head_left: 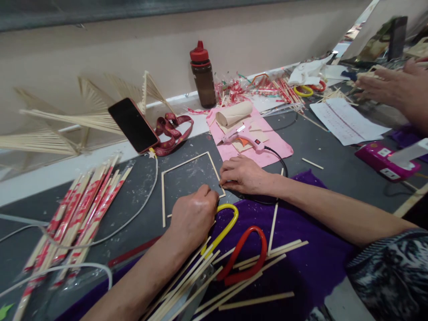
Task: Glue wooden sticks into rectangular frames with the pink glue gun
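On the dark table lies a square outline of wooden chopsticks [185, 163]. My left hand [195, 214] is closed over its near side, and what its fingers pinch is hidden. At the right side and near corner of the outline, my right hand [242, 174] has its fingers bent together on the stick there. Scissors with one yellow and one red handle [245, 254] lie just below my left hand. Loose chopsticks [257, 301] are scattered around the scissors on a purple cloth [301, 267]. A pink glue gun [245, 135] rests beyond my right hand.
Wrapped chopsticks [80, 214] lie at left, crossed by a white cable [150, 196]. A phone [133, 125] leans against a chopstick structure [73, 118]. A bottle [203, 76] stands at the wall, near a pink sheet [277, 145]. Another person's hand [397, 84] is at right.
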Tool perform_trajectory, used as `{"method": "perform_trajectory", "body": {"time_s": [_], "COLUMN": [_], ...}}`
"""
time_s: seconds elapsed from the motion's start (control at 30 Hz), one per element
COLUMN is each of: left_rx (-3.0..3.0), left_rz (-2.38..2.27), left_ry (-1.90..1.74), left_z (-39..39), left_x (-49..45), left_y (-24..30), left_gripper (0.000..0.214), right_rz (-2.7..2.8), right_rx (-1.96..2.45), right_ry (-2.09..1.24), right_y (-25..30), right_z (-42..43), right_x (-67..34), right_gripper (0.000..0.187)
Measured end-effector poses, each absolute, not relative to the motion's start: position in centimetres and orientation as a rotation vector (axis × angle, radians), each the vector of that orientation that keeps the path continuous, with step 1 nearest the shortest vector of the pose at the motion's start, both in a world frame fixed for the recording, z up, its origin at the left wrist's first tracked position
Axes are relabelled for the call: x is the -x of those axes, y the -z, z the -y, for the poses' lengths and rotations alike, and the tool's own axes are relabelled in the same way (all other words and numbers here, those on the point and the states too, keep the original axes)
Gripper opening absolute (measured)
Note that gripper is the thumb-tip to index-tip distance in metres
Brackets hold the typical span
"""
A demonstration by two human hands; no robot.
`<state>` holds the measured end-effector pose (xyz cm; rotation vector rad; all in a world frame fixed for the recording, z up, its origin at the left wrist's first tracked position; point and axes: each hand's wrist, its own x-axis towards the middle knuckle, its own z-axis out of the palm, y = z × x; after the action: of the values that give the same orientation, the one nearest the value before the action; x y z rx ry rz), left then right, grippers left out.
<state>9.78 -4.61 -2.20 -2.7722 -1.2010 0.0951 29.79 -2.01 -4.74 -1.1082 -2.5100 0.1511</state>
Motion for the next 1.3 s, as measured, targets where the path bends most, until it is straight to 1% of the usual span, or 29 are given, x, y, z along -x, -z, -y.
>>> {"method": "perform_trajectory", "body": {"time_s": [0.23, 0.63, 1.3], "left_rx": [2.777, 2.79, 2.79], "left_rz": [1.227, 1.307, 1.355], "left_ry": [-0.161, -0.272, -0.248], "left_z": [4.8, 5.1, 5.1], "left_x": [-10.1, -10.6, -10.7], "left_y": [1.5, 0.9, 0.9], "left_gripper": [0.021, 0.024, 0.025], "right_rz": [2.506, 2.509, 2.544], "right_rx": [1.095, 1.08, 1.089], "right_ry": [-0.145, -0.128, -0.115], "right_y": [4.9, 5.0, 4.6], "right_z": [2.0, 2.0, 2.2], "right_x": [-29.8, -29.8, -29.7], "right_gripper": [0.014, 0.015, 0.015]}}
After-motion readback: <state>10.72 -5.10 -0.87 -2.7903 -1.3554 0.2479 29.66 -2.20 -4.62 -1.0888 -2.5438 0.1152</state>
